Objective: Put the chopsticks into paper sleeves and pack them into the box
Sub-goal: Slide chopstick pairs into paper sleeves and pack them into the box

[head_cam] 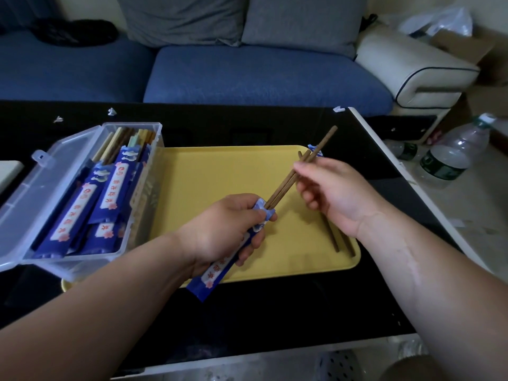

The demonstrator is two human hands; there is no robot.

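Above the yellow plastic tray (220, 174), the left hand (231, 229) gripped a blue printed paper sleeve (211, 276), its mouth in line with the slanting pair of brown wooden chopsticks (286, 185) pinched by the right hand (332, 193), tips just inside, the clear plastic box (148, 188) lying leftward.

Dim, soft indoor light — mild blur, wide-angle bowing at the edges

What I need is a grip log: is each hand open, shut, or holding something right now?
Left hand: gripping the blue paper sleeve.
Right hand: pinching the pair of brown chopsticks, tips in the sleeve's mouth.
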